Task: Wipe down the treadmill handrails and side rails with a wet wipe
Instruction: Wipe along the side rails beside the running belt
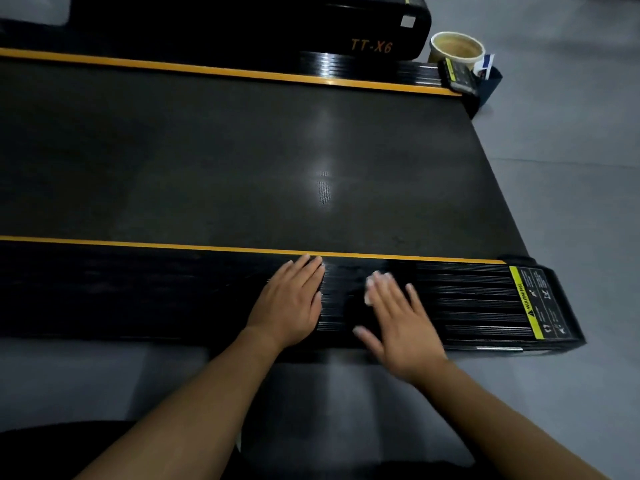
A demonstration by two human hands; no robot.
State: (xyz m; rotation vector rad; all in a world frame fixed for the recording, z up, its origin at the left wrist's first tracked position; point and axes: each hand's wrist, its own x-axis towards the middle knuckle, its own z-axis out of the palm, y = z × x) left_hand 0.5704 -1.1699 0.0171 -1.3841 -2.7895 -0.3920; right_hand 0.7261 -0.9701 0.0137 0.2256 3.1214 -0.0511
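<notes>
A black treadmill lies across the view, its dark belt [242,161] edged by orange strips. The near side rail [467,299] is ribbed black plastic with a yellow warning label [540,303] at its right end. My left hand [291,303] lies flat on this rail, fingers straight. To its right, my right hand [398,320] is blurred and presses a white wet wipe [372,287] onto the rail with flat fingers; only the wipe's edge shows past the fingertips. The far side rail [363,69] runs along the belt's other edge.
A second black machine marked TT-X6 [370,46] stands behind the far rail. A pale round tub [457,46] and a dark blue holder [490,83] with packets sit on the grey floor [571,150] at the treadmill's far right corner.
</notes>
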